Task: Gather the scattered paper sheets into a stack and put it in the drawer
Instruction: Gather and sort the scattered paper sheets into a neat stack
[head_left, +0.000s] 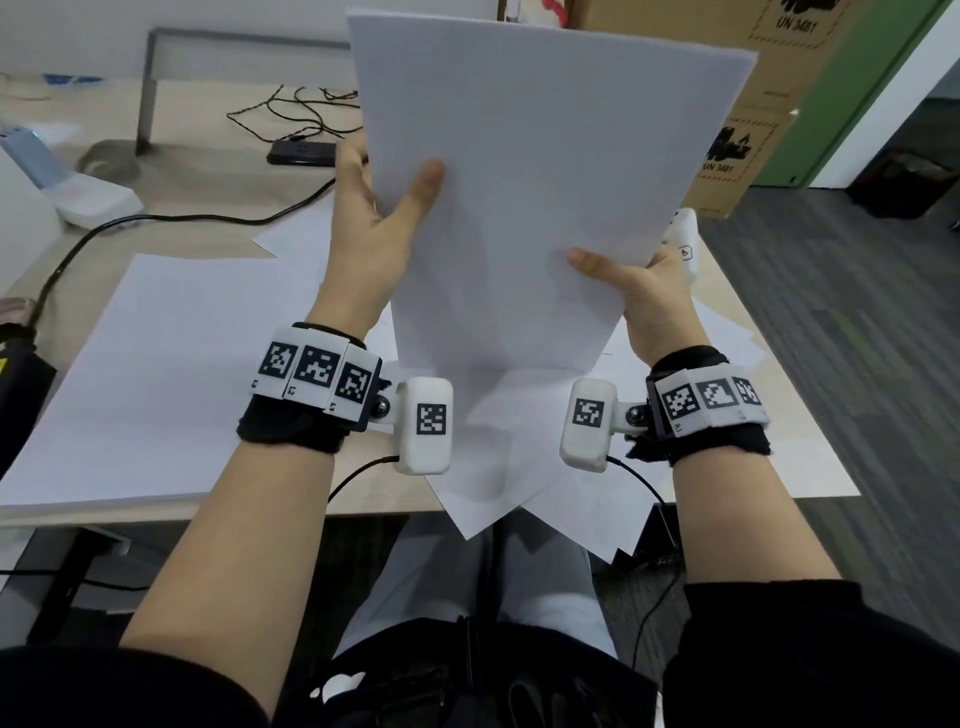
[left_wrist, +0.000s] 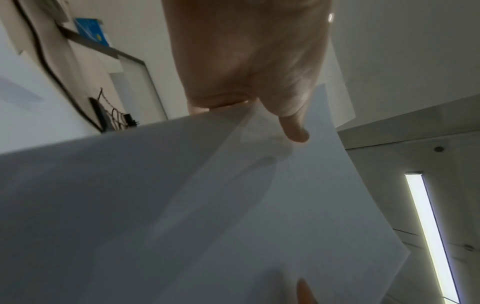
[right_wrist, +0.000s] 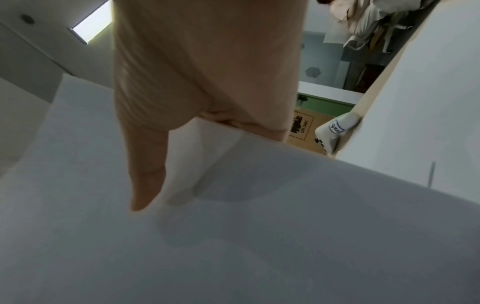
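A stack of white paper sheets (head_left: 530, 182) stands nearly upright above the desk, its lower edge near the tabletop. My left hand (head_left: 379, 208) grips its left edge, thumb on the front face and fingers behind. My right hand (head_left: 639, 291) grips the right edge lower down, thumb on the front. In the left wrist view the stack (left_wrist: 233, 205) fills the lower frame under my left hand (left_wrist: 259, 102). In the right wrist view my right hand (right_wrist: 187, 133) pinches the sheets (right_wrist: 259, 226). More loose sheets (head_left: 519, 483) lie fanned over the desk's front edge. No drawer is in view.
A large white sheet (head_left: 171, 374) covers the left of the wooden desk (head_left: 218, 192). A black cable (head_left: 156, 223), a dark phone-like device (head_left: 301, 151) and a white device (head_left: 88, 195) lie behind it. Cardboard boxes (head_left: 743, 124) stand at the far right above grey carpet (head_left: 841, 364).
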